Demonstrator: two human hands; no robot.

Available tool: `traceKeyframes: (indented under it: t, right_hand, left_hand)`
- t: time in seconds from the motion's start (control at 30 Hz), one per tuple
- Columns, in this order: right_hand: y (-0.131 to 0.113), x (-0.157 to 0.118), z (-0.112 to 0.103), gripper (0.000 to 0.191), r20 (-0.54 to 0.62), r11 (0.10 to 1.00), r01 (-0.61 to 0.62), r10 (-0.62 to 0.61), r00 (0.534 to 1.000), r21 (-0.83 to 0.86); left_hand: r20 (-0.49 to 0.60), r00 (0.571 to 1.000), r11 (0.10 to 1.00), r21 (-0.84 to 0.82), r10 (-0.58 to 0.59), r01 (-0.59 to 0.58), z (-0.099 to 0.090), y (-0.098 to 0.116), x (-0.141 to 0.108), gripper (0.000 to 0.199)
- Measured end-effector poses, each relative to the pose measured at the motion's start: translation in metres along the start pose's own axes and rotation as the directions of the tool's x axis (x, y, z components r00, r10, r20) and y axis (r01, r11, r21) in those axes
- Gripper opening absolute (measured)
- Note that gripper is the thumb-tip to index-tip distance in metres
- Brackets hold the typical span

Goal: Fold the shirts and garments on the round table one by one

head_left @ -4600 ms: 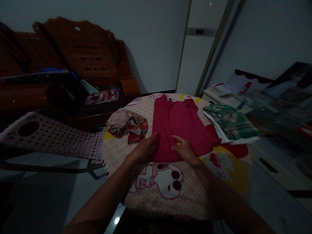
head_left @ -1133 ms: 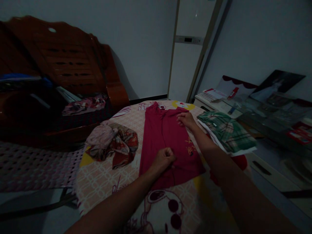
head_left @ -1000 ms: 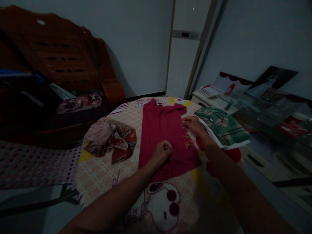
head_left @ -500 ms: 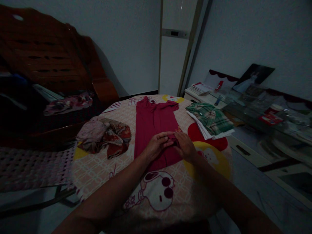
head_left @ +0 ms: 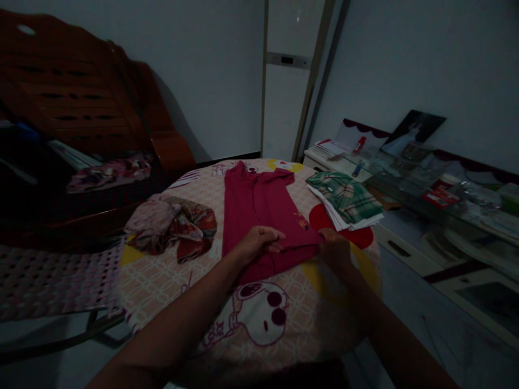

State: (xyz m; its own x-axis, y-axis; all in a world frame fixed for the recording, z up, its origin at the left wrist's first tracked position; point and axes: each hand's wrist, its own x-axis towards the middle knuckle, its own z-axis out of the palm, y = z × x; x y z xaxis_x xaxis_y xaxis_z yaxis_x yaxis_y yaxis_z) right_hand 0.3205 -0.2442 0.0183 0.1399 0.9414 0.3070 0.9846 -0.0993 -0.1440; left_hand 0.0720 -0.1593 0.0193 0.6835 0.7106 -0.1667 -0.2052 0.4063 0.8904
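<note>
Left hand (head_left: 260,243), right hand (head_left: 335,251) pinching magenta shirt (head_left: 265,208), apparently tautening edge toward three o'clock. Plaid cloth (head_left: 347,197): two o'clock.

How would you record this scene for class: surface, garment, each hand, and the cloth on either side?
Surface: printed tablecloth
Garment: pink shirt, sleeve end away from the person
Left hand: at the shirt's near part, grip unclear
Right hand: gripping the shirt's edge
Left of shirt: crumpled patterned cloth
Right of shirt: folded green plaid cloth over white cloth
</note>
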Motion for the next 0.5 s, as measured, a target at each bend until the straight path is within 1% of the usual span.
traceKeyframes:
  t: [0.1, 0.17, 0.27, 0.33, 0.43, 0.5]
  right_hand:
    - [0.000, -0.008, -0.004, 0.020, 0.172, 0.995, -0.030, 0.045, 0.984, -0.093]
    - [0.001, -0.010, -0.005, 0.021, 0.238, 0.994, -0.019, 0.044, 0.970, -0.108]
    - [0.002, -0.012, -0.007, 0.023, 0.279, 0.993, 0.019, 0.014, 0.960, -0.116]
    - [0.000, -0.013, -0.011, 0.024, 0.328, 0.989, 0.047, 0.002, 0.945, -0.142]
    - [-0.003, -0.012, -0.025, 0.024, 0.417, 0.983, 0.101, -0.029, 0.908, -0.151]
    - [-0.002, -0.007, -0.035, 0.018, 0.464, 0.985, 0.148, -0.090, 0.881, -0.090]
  left_hand:
    - [0.053, 0.984, 0.974, 0.163, -0.169, 0.158, -0.004, -0.008, -0.002, 0.030]
    - [0.060, 0.971, 0.952, 0.217, -0.232, 0.214, -0.005, -0.012, -0.003, 0.032]
    - [0.036, 0.972, 0.944, 0.249, -0.233, 0.217, -0.004, -0.014, -0.003, 0.035]
    - [0.015, 0.974, 0.932, 0.292, -0.227, 0.213, -0.003, -0.014, -0.002, 0.033]
    - [0.015, 0.970, 0.894, 0.393, -0.243, 0.218, -0.001, -0.014, -0.003, 0.027]
    - [0.039, 0.969, 0.880, 0.429, -0.242, 0.203, 0.001, -0.015, -0.004, 0.026]
